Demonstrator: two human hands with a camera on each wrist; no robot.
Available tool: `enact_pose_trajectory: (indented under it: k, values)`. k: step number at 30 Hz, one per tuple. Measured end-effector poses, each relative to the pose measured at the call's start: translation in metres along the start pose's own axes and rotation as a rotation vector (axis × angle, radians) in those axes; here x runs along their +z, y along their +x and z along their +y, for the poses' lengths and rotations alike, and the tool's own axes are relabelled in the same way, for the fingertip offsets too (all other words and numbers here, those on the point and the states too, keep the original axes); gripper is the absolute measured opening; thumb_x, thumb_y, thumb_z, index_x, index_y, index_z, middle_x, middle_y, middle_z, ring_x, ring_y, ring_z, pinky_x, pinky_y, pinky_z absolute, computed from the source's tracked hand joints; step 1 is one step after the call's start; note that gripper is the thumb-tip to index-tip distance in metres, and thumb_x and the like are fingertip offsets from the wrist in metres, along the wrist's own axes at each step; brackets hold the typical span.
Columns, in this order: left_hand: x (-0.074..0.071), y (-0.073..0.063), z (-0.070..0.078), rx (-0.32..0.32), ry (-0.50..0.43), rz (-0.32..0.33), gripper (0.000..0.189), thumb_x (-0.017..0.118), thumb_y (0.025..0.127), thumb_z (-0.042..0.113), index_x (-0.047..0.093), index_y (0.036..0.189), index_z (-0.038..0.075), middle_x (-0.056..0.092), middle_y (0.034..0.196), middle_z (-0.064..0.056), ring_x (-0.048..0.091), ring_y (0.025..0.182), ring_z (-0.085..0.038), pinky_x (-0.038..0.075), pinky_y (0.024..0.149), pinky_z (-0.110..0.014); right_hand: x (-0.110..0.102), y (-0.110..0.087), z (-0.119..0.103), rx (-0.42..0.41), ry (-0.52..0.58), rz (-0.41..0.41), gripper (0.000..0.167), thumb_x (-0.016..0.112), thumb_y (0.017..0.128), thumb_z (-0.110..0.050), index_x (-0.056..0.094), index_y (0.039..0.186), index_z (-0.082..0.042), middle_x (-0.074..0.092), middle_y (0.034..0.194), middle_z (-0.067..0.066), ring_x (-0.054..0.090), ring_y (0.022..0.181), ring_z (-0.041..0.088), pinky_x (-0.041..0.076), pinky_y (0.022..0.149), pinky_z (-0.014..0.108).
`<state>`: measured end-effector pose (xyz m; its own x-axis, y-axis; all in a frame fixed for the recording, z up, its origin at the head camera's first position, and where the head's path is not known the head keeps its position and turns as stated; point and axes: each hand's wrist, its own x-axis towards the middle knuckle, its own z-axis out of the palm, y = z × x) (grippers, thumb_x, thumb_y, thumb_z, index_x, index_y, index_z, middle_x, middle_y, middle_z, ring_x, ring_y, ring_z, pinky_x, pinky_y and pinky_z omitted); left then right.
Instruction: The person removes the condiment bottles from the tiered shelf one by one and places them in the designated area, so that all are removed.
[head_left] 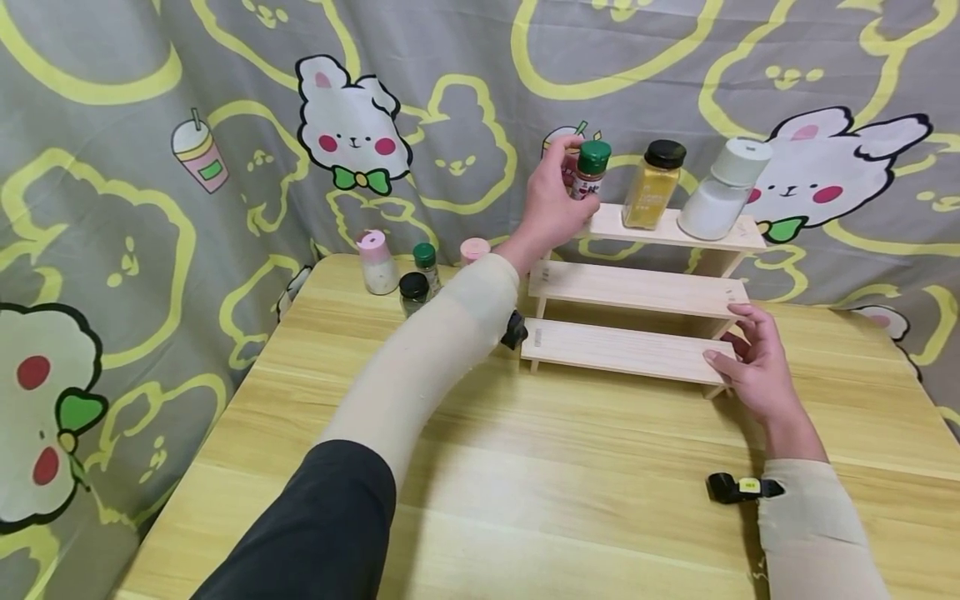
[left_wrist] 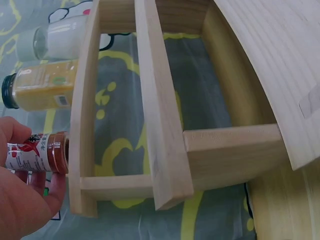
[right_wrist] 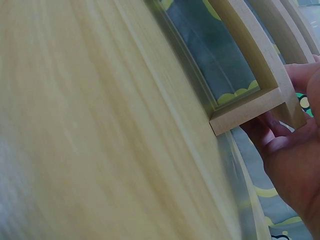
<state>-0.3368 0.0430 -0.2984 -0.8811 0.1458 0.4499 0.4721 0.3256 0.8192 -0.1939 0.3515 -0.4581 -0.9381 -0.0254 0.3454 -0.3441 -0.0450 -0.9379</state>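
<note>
My left hand (head_left: 557,196) grips a green-capped spice jar (head_left: 590,171) at the left end of the top tier of a three-tier wooden rack (head_left: 637,287). In the left wrist view the jar (left_wrist: 35,152) shows a red-and-white label, and its base is at or very near the shelf. Beside it on the top tier stand a black-capped jar of yellow powder (head_left: 652,187) and a white-capped shaker of white grains (head_left: 722,192). My right hand (head_left: 761,371) holds the right end of the rack's lower tiers, thumb on the bottom board.
Left of the rack on the wooden table (head_left: 480,492) stand a pink-capped shaker (head_left: 377,262), a green-capped jar (head_left: 425,265), a black-capped jar (head_left: 413,293) and another pink-capped container (head_left: 475,250), partly behind my left arm. A patterned curtain (head_left: 465,50) hangs behind.
</note>
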Motion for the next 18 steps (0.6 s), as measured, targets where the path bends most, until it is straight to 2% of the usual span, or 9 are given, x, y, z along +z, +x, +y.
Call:
enact_pose_trajectory:
  k: [10,18]
  values:
    - [-0.021,-0.005,0.004,0.011,-0.08,-0.008,0.07,0.077,0.082,-0.002,0.041,0.139,0.016,0.054,0.119,-0.004,0.055,0.099,-0.019,0.049,0.081,-0.025,0.0,0.0,0.001,-0.014,0.017,0.001,0.079,0.048,0.08,0.036,0.037,0.146,-0.006,0.044,0.139,0.008,0.054,0.11,0.022,0.055,0.072,0.019]
    - [-0.038,-0.015,0.007,0.013,-0.074,0.002,0.064,0.075,0.085,0.0,0.041,0.136,0.017,0.054,0.119,-0.004,0.056,0.099,-0.017,0.051,0.079,-0.027,-0.002,0.0,0.001,-0.011,0.011,-0.003,0.079,0.049,0.08,0.035,0.037,0.146,-0.007,0.042,0.141,0.008,0.053,0.112,0.024,0.055,0.074,0.019]
